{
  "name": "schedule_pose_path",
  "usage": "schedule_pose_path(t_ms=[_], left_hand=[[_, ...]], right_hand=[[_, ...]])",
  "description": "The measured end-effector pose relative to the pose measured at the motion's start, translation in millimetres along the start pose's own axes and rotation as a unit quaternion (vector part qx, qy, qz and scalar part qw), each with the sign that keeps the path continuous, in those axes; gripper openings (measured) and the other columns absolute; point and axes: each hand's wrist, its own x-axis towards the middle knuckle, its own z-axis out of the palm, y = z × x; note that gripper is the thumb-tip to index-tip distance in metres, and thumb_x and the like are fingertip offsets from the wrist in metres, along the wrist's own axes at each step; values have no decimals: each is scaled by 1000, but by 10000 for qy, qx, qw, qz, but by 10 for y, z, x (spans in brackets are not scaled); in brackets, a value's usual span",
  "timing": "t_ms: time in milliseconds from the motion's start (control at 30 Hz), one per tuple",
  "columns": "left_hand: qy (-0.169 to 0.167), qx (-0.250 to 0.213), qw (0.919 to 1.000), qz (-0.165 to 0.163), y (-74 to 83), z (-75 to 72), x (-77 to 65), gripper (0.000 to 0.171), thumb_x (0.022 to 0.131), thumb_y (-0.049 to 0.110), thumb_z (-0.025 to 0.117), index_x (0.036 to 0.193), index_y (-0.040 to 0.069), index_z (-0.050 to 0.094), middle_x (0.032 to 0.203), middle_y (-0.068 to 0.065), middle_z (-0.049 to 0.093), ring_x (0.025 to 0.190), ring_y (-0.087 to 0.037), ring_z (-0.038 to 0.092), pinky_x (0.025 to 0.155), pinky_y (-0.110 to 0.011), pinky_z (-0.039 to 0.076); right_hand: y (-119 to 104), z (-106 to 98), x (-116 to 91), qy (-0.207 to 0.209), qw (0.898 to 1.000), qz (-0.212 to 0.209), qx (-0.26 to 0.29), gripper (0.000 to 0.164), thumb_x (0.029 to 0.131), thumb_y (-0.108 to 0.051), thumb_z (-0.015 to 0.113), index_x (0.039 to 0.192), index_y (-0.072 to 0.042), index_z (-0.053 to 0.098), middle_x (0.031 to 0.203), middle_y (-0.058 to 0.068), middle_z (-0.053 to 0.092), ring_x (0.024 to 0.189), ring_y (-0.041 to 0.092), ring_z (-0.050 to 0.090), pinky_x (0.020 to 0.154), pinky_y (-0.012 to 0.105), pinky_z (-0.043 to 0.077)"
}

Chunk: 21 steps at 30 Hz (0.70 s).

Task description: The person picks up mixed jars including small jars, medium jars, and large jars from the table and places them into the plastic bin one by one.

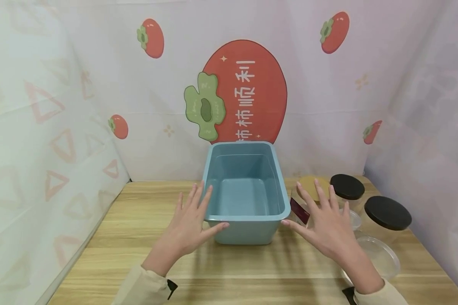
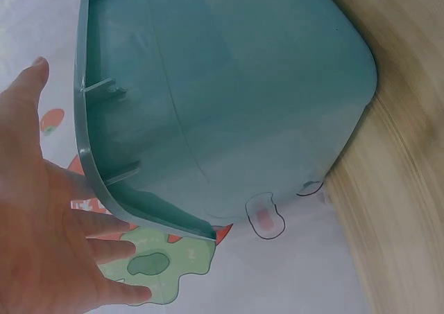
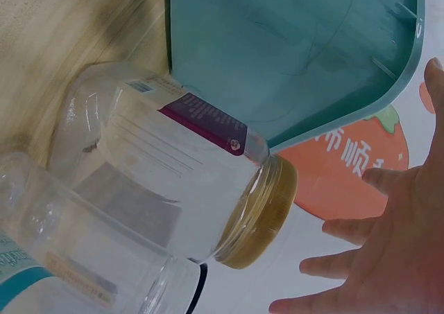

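Note:
A light blue plastic bin (image 1: 244, 233) stands upright on the table, its inside bare. My left hand (image 1: 191, 224) is spread beside its front left corner, fingers straight. In the left wrist view that hand (image 2: 48, 224) is by the rim of the bin (image 2: 243, 85); whether the fingertips touch it I cannot tell. My right hand (image 1: 326, 224) spreads its fingers at the front right corner, thumb near the rim. The right wrist view has this hand (image 3: 395, 238) holding nothing, apart from a clear jar (image 3: 159, 175) with a gold lid and dark red label.
Right of the bin stand clear jars, two with black lids (image 1: 347, 186) and one with a gold lid (image 1: 309, 185). A round clear plastic container (image 1: 381, 258) is nearer the front. The wooden table (image 1: 145, 220) extends to the left; a printed curtain (image 1: 313, 97) hangs behind.

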Motion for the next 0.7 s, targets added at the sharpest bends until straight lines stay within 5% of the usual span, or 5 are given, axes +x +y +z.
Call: schedule_pose_path(t_ms=[700], left_hand=[[1089,431,9893,865,18,126,-68,89,104,70,43,155,-3,48,158,-21,51,152,-40,42,124,-64,30]], right_hand=[[25,-17,-131,405,9966,-19,717,92,92,-59,76,165,-19,36,165,31,31,150,63,25,108,84,29]])
